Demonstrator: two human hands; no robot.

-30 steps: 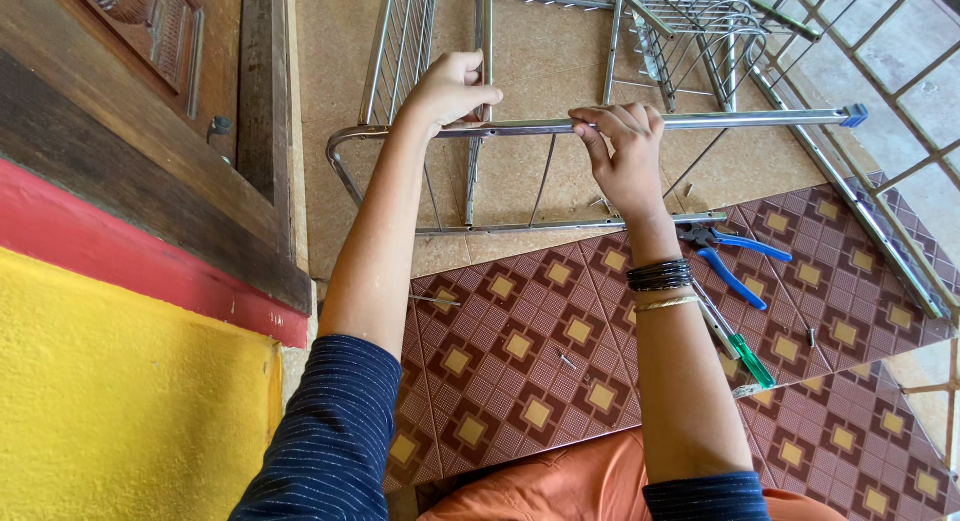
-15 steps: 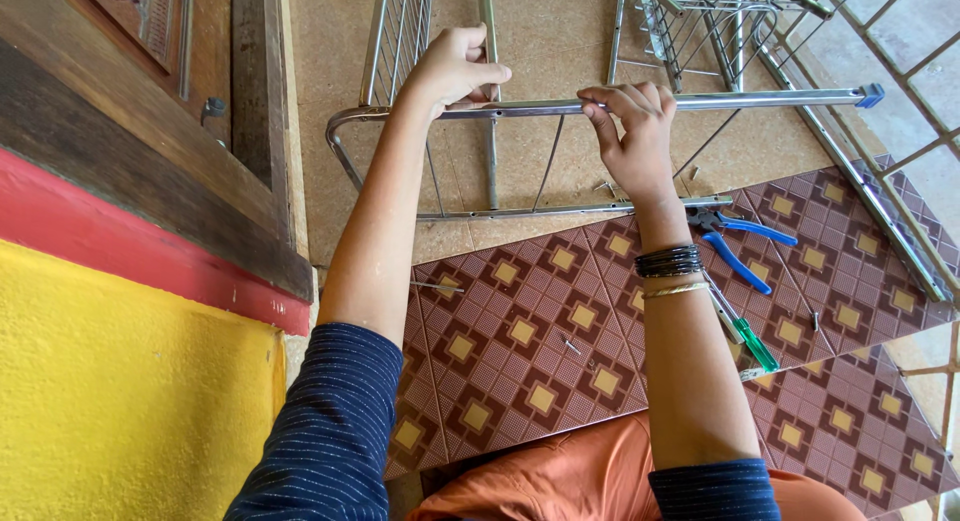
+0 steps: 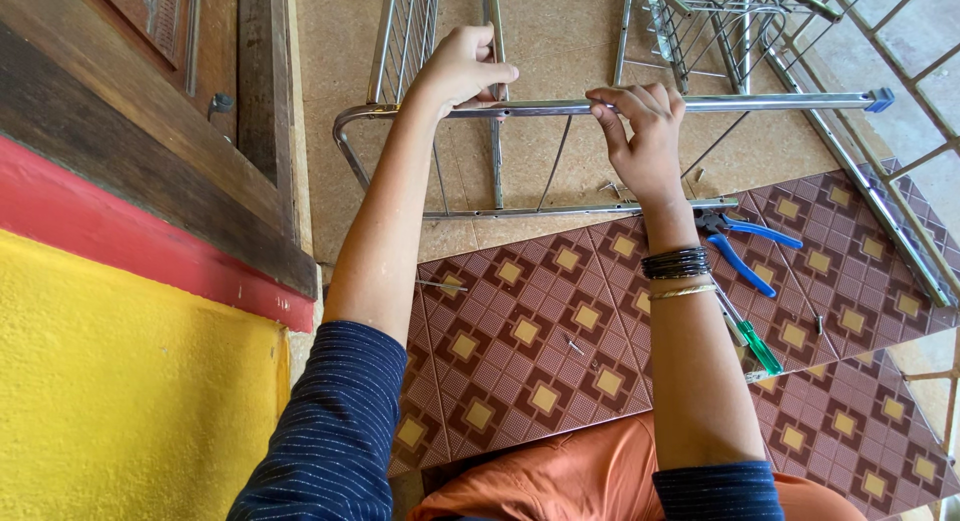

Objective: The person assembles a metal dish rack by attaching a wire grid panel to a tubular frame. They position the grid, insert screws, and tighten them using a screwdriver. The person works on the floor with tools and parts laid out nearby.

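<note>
A chrome metal rack frame (image 3: 560, 108) lies across a plywood sheet, its top tube running left to right and ending in a blue cap (image 3: 880, 100). My left hand (image 3: 462, 69) is wrapped around that tube near the curved left corner. My right hand (image 3: 642, 136) pinches the same tube further right, fingers curled over it. Black and gold bangles sit on my right wrist. Blue-handled pliers (image 3: 745, 243) lie on the floor just right of my right forearm, with a green-handled screwdriver (image 3: 752, 338) below them.
Patterned maroon floor tiles (image 3: 530, 331) lie under my arms, with a small screw (image 3: 574, 347) on them. A dark wooden door (image 3: 150, 91) and a yellow and red wall (image 3: 110, 381) stand at left. More wire rack parts (image 3: 720, 11) and a long metal rail (image 3: 880, 201) lie at upper right.
Both hands keep their hold on the tube. The view has shifted slightly, so the frame sits a little higher in the picture; my right fingers have curled tighter over the tube.
</note>
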